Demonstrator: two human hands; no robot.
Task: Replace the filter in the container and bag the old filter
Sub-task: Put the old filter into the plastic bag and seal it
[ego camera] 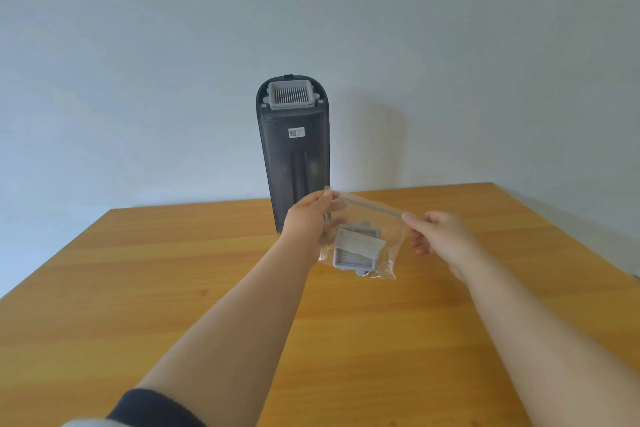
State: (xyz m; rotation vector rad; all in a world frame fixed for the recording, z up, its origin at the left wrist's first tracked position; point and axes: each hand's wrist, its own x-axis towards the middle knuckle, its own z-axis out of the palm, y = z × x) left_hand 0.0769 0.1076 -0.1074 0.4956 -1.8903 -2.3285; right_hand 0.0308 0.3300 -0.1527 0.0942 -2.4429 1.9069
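A tall dark grey container (294, 163) stands upright at the far edge of the wooden table (138, 270), with a white pleated filter (291, 94) seated in its top. In front of it I hold a clear zip bag (388, 236) above the table. A grey filter (356, 251) lies inside the bag. My left hand (306, 222) pinches the left end of the bag's zip strip. At the strip's right end, my right hand (440, 232) pinches it too. The strip runs taut between both hands.
A plain pale wall rises right behind the container. The table's far edge runs just behind the container, and its right edge slopes down at the right of the view.
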